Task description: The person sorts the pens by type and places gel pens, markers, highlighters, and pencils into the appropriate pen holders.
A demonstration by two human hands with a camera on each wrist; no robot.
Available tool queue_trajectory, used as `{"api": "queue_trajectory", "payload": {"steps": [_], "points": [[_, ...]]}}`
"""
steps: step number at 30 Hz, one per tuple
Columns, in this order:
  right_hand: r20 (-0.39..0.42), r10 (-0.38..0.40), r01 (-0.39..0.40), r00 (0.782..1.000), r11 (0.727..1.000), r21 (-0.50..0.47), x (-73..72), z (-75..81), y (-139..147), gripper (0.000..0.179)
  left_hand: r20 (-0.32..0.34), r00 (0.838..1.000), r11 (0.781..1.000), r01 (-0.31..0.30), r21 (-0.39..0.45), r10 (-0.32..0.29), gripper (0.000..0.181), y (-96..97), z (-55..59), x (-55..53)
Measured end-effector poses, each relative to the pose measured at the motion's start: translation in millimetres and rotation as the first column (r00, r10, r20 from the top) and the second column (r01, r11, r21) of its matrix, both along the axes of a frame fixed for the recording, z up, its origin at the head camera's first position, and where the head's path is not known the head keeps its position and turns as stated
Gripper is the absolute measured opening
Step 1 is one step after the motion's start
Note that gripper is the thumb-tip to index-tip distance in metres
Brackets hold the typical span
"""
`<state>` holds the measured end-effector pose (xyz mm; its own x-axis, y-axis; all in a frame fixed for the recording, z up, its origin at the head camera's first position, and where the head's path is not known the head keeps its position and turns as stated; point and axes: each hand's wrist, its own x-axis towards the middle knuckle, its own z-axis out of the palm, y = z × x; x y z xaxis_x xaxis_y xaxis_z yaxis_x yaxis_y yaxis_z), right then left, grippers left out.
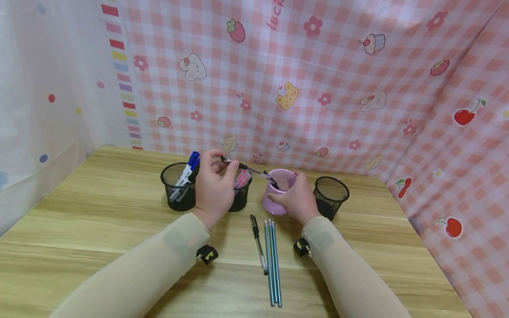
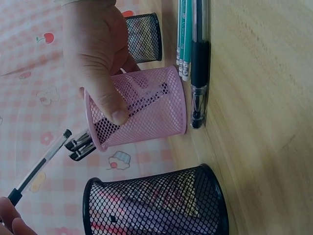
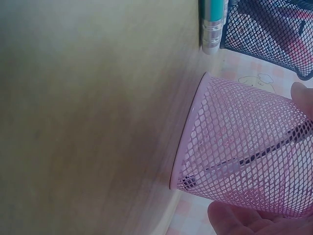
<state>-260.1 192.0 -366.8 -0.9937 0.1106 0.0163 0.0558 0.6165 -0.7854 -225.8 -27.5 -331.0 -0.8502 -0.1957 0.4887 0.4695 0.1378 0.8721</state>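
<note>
My left hand (image 1: 214,185) pinches a clear-barrelled pen (image 1: 246,168) with a black grip, holding it aslant with its far end at the rim of the pink mesh pen cup (image 1: 274,206). Around that cup curls my right hand (image 1: 300,198), with the thumb on the near side. Black-capped pens (image 2: 80,147) stand inside the cup and poke out over its rim in the left wrist view. On the table in front of the cup lie another black-capped pen (image 1: 260,247) and several teal pencils (image 1: 272,265), side by side.
A black mesh cup (image 1: 175,203) with blue- and black-capped markers stands at the left. Partly behind my left hand is a second black mesh cup (image 1: 239,202) with pink items. A third black mesh cup (image 1: 332,194) is right of my right hand. Checked cloth (image 1: 254,97) hangs behind.
</note>
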Motion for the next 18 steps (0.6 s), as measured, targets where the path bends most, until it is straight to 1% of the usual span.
{"api": "queue_trajectory", "payload": {"steps": [4, 10, 18], "points": [[0.003, 0.000, 0.000, 1.000, 1.000, 0.003, 0.3, 0.3, -0.2, 0.102, 0.011, 1.000, 1.000, 0.001, -0.006, -0.001, 0.029, 2.0, -1.7, -1.3], [-0.001, -0.001, 0.001, 1.000, 1.000, 0.007, 0.1, 0.1, 0.2, 0.102, 0.021, 0.999, 0.998, -0.035, -0.055, 0.036, 0.031, 5.7, -3.9, -2.1], [0.002, -0.004, 0.004, 1.000, 1.000, 0.016, -0.6, -0.8, 0.3, 0.103, 0.040, 0.998, 0.996, -0.036, -0.083, 0.039, 0.031, 10.6, -7.6, -4.6]]}}
